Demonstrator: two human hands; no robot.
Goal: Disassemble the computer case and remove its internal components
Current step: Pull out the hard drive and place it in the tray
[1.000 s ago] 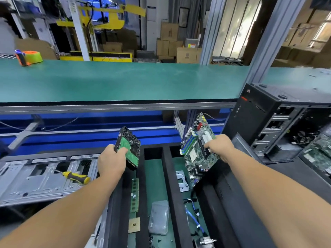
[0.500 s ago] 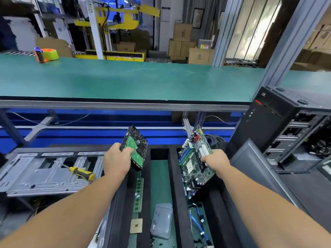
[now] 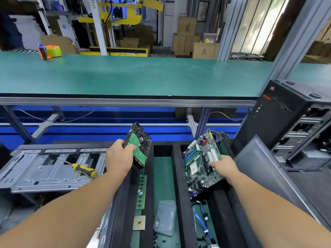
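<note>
My left hand (image 3: 119,158) grips a hard drive (image 3: 139,144) by its lower edge, circuit side toward me, tilted above the left slot of a black divided tray (image 3: 176,178). My right hand (image 3: 224,168) holds a green motherboard (image 3: 200,160) at its right edge, slanted over the tray's right slot. The black computer case (image 3: 284,122) stands at the right with its side open and drive bays showing. A grey side panel (image 3: 263,169) leans against it.
A bare metal chassis plate (image 3: 44,169) lies at the left with a yellow-handled screwdriver (image 3: 84,170) on it. In the tray lie a RAM stick (image 3: 141,192), a CPU chip (image 3: 139,222), a clear plastic bag (image 3: 165,217) and blue cables (image 3: 201,221). A tape dispenser (image 3: 49,51) sits on the green shelf.
My right hand has lowered the motherboard toward the tray's right slot. My left hand with the hard drive has barely shifted. The view has turned slightly left.
</note>
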